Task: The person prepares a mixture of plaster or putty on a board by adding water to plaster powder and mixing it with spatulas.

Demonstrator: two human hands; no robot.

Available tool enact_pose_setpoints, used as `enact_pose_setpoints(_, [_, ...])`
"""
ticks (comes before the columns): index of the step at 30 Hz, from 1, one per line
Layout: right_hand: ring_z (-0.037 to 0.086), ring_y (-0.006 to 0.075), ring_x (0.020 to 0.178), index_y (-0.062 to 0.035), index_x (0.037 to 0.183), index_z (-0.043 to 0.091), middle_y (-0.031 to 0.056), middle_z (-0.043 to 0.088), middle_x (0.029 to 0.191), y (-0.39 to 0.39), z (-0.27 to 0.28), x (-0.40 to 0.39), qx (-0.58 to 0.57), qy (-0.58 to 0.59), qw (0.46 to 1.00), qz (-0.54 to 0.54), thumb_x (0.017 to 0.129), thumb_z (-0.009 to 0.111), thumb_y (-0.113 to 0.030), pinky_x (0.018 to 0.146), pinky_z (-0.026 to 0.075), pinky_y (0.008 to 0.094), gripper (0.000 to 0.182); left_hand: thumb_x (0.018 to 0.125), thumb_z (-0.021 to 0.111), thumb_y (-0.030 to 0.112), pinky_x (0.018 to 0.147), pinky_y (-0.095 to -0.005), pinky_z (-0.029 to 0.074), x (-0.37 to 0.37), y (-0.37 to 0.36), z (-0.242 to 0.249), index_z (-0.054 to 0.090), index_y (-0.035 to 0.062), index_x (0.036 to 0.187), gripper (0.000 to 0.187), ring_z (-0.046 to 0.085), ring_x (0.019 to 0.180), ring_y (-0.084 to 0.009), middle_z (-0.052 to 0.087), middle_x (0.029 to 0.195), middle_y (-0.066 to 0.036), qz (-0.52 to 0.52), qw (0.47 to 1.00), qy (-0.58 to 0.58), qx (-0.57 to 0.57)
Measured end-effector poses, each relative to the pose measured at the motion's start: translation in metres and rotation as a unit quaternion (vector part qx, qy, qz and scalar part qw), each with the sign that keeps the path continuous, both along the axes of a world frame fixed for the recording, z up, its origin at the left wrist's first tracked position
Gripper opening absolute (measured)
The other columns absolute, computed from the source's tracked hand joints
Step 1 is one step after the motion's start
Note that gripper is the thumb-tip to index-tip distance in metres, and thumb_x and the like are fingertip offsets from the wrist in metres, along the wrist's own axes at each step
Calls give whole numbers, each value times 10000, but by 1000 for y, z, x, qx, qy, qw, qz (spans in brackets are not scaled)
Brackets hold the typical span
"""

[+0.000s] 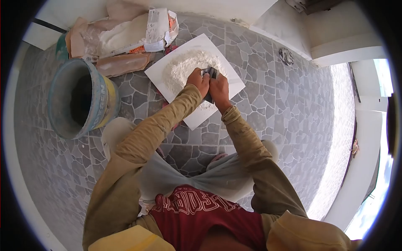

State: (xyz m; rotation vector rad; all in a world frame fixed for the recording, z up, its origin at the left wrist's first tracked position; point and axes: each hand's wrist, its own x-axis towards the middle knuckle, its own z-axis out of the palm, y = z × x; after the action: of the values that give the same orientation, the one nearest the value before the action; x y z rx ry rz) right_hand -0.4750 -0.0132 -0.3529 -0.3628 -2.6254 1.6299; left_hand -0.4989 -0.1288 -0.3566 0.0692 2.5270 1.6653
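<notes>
Above the stone-patterned floor [268,113], I see the left hand [200,81] and right hand [219,88] clamping fingers around a metal scraper [210,72], its long axis running near-to-far over white powder [178,69].

The only camera sits on the person's head, looking forward and steeply down past the chest [205,217] to both hands [208,85] and the floor [276,100].

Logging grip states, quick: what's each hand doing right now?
Left hand: closed on a dark tool above the white powder.
Right hand: closed on the same tool; exact finger placement can't be told.
</notes>
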Motion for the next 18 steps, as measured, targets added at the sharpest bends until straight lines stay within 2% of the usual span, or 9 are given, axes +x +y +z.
enact_pose_setpoints(2, [617,467,834,73,915,588,319,621,844,-10,1,4,-49,63,997,2,797,470,-53,713,487,474,209,890,568,285,866,-426,482,-19,-11,-7,579,-57,1085,394,622,1007,-429,639,1024,-306,14,999,-52,2])
enact_pose_setpoints(3, [641,361,741,80,912,586,250,637,799,-8,-2,3,-66,64,996,7,799,459,-38,667,491,420,207,901,565,279,865,-418,482,-18,-12,-3,584,-57,1062,373,627,998,-416,645,1014,-293,5,999,-29,-19])
enact_pose_setpoints(4, [641,361,741,80,912,586,250,637,799,-1,-4,1,-66,65,996,6,799,459,-38,667,491,420,207,901,565,279,865,-418,482,-10,-9,-1,584,-57,1062,373,627,998,-416,645,1014,-293,4,999,-28,-18])
enact_pose_setpoints(6, [594,198,683,54,961,604,126,632,783,11,0,-2,-194,43,979,51,804,458,-34,627,483,337,232,912,567,270,844,-419,488,10,-1,-1,588,-44,1056,346,641,949,-395,656,973,-267,-66,992,85,59])
enact_pose_setpoints(7, [522,101,693,37,952,605,29,593,778,9,3,0,-265,38,963,31,802,441,-24,618,459,273,230,926,561,251,822,-414,489,10,0,-1,588,-26,1067,312,645,904,-370,659,936,-234,-25,996,62,59])
enact_pose_setpoints(10, [514,92,690,19,916,597,17,583,773,1,8,-6,-301,44,953,1,854,467,-47,623,444,259,159,930,559,248,829,-395,484,-4,-8,7,590,-17,1085,308,645,921,-340,659,950,-227,-40,996,11,85])
enact_pose_setpoints(11, [514,92,690,19,916,597,17,583,773,1,9,-7,-301,44,952,3,854,467,-47,623,444,259,159,928,545,205,831,-387,478,0,-6,10,602,-20,1074,274,629,921,-346,638,967,-212,-34,995,58,77])
enact_pose_setpoints(15, [489,81,704,-25,950,595,-1,557,805,3,17,-7,-343,34,939,-1,1002,489,-267,642,429,244,270,920,497,107,828,-401,477,9,-3,19,593,5,1177,293,582,930,-379,565,1024,-183,-79,979,183,50])
enact_pose_setpoints(18, [445,73,684,-43,920,580,-21,520,777,-7,20,-3,-300,58,952,-13,1039,446,-377,615,403,249,379,932,502,138,866,-419,489,21,1,26,570,48,1225,314,586,1001,-360,542,1137,-160,-87,988,129,-13])
